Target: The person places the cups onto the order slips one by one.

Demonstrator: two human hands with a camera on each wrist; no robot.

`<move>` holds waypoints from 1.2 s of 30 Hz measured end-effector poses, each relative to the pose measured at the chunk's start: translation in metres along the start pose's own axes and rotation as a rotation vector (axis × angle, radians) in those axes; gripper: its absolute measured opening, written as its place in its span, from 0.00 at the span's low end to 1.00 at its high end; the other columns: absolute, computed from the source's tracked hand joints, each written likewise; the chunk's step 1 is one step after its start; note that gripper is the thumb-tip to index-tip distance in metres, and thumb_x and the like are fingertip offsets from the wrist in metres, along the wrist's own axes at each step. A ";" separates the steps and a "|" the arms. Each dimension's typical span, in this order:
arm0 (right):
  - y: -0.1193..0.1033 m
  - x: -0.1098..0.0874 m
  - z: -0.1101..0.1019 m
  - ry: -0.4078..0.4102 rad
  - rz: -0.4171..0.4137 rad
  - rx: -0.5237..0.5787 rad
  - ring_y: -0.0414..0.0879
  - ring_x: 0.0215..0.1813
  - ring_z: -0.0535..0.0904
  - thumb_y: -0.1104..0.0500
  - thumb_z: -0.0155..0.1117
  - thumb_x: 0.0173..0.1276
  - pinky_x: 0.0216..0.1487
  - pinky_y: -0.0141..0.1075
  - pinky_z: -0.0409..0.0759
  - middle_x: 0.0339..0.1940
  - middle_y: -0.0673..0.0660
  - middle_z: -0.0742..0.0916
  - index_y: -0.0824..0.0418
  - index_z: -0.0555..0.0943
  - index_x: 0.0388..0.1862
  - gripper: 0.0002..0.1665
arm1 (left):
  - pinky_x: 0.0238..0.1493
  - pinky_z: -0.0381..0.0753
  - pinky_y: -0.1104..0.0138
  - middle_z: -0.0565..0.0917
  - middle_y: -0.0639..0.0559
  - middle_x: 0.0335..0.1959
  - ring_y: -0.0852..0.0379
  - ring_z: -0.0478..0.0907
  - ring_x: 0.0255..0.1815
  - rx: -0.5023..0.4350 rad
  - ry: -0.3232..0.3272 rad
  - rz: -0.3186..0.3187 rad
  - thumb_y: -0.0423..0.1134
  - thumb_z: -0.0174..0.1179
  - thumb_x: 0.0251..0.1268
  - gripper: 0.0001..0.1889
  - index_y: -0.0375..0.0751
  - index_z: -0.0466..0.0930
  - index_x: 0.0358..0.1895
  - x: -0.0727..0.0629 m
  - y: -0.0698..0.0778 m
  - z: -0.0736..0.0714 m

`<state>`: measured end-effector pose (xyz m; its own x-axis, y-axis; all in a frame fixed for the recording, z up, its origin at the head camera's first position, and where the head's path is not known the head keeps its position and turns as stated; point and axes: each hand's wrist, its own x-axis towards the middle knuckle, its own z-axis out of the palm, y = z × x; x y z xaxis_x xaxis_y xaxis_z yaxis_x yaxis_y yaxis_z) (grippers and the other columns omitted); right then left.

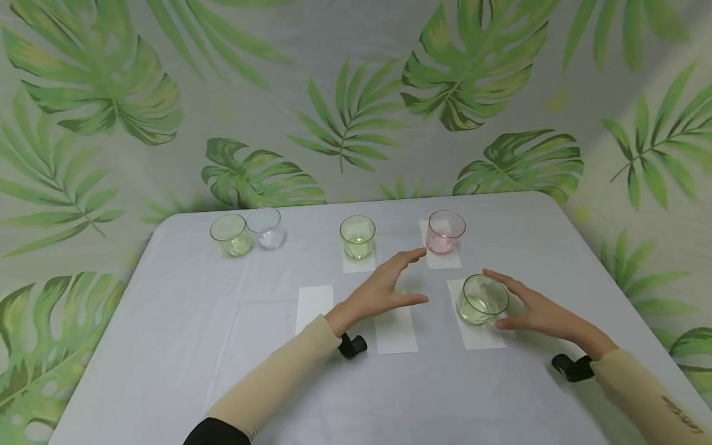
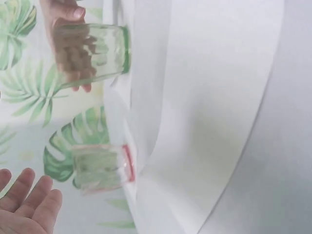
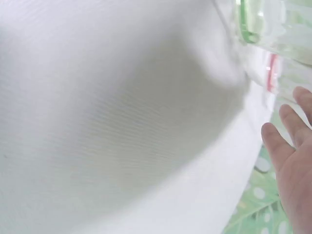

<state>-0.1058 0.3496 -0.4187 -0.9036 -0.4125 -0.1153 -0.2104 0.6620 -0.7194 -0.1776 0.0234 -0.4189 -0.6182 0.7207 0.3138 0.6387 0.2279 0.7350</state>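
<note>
A clear, green-tinted glass [image 1: 481, 301] stands on a white paper strip at the right of the table. My right hand [image 1: 536, 312] is beside it, its thumb and fingers spread about the glass's right side. In the right wrist view the fingers [image 3: 279, 141] are extended, with the green glass [image 3: 273, 24] beyond them. My left hand [image 1: 384, 287] hovers left of that glass with thumb and fingers apart and holds nothing. Just past its fingertips a pink glass [image 1: 445, 233] stands on another strip, also visible as a pink-edged glass [image 2: 103, 168] in the left wrist view.
Another green glass [image 1: 358, 238] stands on a strip at the back middle. At the back left, a green glass [image 1: 233, 236] and a colourless glass [image 1: 269, 230] stand side by side. Paper strips [image 1: 314, 306] lie on the white tablecloth [image 1: 183, 334]. A leaf-patterned cloth [image 1: 345, 123] hangs behind.
</note>
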 end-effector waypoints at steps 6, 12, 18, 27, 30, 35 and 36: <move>-0.010 0.000 -0.005 0.000 -0.018 0.001 0.70 0.72 0.48 0.55 0.73 0.57 0.58 0.72 0.52 0.74 0.66 0.57 0.52 0.51 0.78 0.55 | 0.66 0.62 0.68 0.66 0.48 0.68 0.55 0.64 0.66 -0.021 0.087 0.048 0.39 0.69 0.57 0.42 0.36 0.56 0.72 -0.015 0.003 -0.028; -0.018 0.002 -0.007 -0.002 -0.044 -0.004 0.69 0.72 0.48 0.56 0.73 0.58 0.58 0.71 0.54 0.75 0.64 0.57 0.50 0.51 0.78 0.55 | 0.66 0.64 0.65 0.65 0.47 0.69 0.55 0.63 0.67 0.010 0.163 0.057 0.38 0.70 0.57 0.41 0.37 0.57 0.72 -0.033 0.000 -0.057; -0.029 0.006 -0.009 0.002 -0.070 -0.016 0.65 0.73 0.48 0.55 0.74 0.57 0.59 0.69 0.54 0.75 0.62 0.57 0.49 0.51 0.78 0.56 | 0.66 0.65 0.61 0.65 0.44 0.69 0.52 0.63 0.68 0.037 0.267 0.057 0.33 0.70 0.55 0.41 0.35 0.59 0.71 -0.052 -0.008 -0.086; -0.048 0.018 -0.005 -0.009 -0.108 -0.043 0.64 0.72 0.50 0.55 0.74 0.57 0.61 0.66 0.55 0.75 0.61 0.57 0.50 0.51 0.78 0.55 | 0.67 0.64 0.58 0.67 0.41 0.67 0.46 0.64 0.67 0.106 0.400 -0.058 0.32 0.69 0.56 0.39 0.35 0.60 0.71 -0.082 -0.032 -0.132; -0.054 0.024 -0.003 -0.021 -0.113 -0.042 0.64 0.73 0.50 0.54 0.73 0.58 0.61 0.67 0.55 0.76 0.61 0.56 0.49 0.51 0.78 0.55 | 0.67 0.63 0.57 0.67 0.39 0.66 0.44 0.64 0.67 0.139 0.433 -0.117 0.32 0.69 0.56 0.39 0.34 0.60 0.70 -0.092 -0.042 -0.146; -0.061 0.033 0.002 -0.038 -0.137 -0.038 0.63 0.74 0.48 0.52 0.72 0.59 0.62 0.67 0.54 0.76 0.59 0.55 0.49 0.50 0.78 0.55 | 0.66 0.63 0.55 0.67 0.37 0.66 0.42 0.63 0.66 0.208 0.466 -0.201 0.31 0.70 0.55 0.39 0.31 0.60 0.69 -0.104 -0.054 -0.168; -0.062 0.034 0.003 -0.041 -0.145 -0.037 0.63 0.74 0.47 0.52 0.72 0.59 0.62 0.67 0.54 0.76 0.59 0.54 0.49 0.50 0.78 0.55 | 0.66 0.63 0.54 0.67 0.37 0.65 0.42 0.63 0.66 0.228 0.469 -0.213 0.31 0.70 0.55 0.39 0.30 0.61 0.69 -0.107 -0.057 -0.172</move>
<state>-0.1225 0.2923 -0.3806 -0.8469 -0.5302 -0.0409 -0.3515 0.6158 -0.7052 -0.2269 -0.1788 -0.3910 -0.8488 0.2865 0.4443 0.5277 0.5099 0.6793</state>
